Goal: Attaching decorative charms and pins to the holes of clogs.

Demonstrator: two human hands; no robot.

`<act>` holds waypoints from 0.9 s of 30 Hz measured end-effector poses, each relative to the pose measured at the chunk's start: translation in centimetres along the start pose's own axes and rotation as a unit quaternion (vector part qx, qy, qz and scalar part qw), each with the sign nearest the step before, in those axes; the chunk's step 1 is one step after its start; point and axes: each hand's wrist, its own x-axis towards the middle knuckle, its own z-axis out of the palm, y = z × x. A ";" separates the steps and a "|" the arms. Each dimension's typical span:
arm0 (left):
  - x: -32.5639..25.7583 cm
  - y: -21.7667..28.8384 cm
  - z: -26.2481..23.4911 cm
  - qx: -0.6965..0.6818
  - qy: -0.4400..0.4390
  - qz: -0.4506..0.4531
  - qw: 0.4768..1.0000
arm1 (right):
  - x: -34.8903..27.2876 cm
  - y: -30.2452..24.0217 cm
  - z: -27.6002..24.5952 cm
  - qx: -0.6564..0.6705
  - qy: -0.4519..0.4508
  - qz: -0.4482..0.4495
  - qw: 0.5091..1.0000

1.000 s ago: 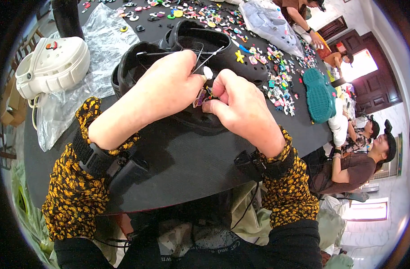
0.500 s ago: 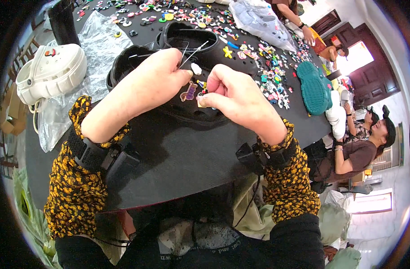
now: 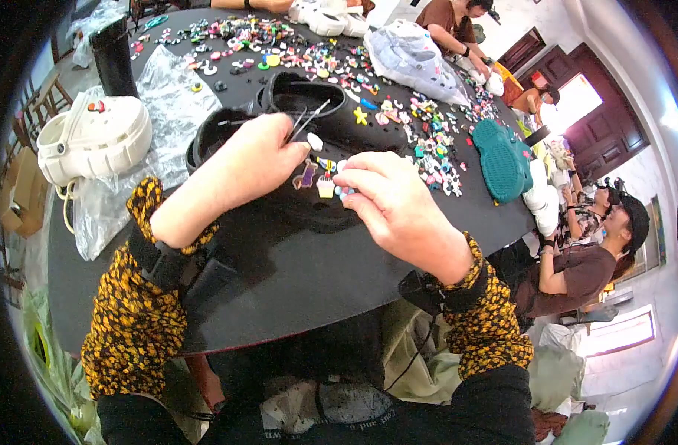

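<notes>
At mid-table, two black clogs stand close together, partly hidden by my hands. My left hand is closed on a thin two-pronged metal tool, its prongs pointing up and away. Beside the left fingertips a white charm, a brown-and-purple charm and a cupcake charm sit on the nearer clog. My right hand pinches at a small light-blue charm just right of the cupcake. Whether that charm is fixed to the clog is hidden by the fingers.
A cream clog stands on clear plastic film at the left, near a black cylinder. Many loose charms cover the far and right table. A teal clog and a bagged clog lie right. Other people work beyond.
My right hand has shifted from the cupcake charm to its right side, uncovering it. The left hand still grips the metal tool. The whole view has tilted slightly upward.
</notes>
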 end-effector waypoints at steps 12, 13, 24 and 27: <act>-0.9 2.6 -5.2 -0.118 0.066 -0.027 0.990 | 6.1 0.0 -5.9 0.084 0.068 0.010 0.994; -0.9 2.8 -5.4 -0.122 0.101 0.008 0.987 | 6.2 -0.2 -6.4 0.074 0.059 0.008 0.995; -2.2 4.4 -6.5 -0.033 0.159 0.053 0.985 | 8.6 0.7 -10.6 0.106 0.143 0.044 0.983; -2.4 4.0 -6.8 0.041 0.174 0.029 0.983 | 8.3 1.4 -12.2 0.054 0.105 0.045 0.992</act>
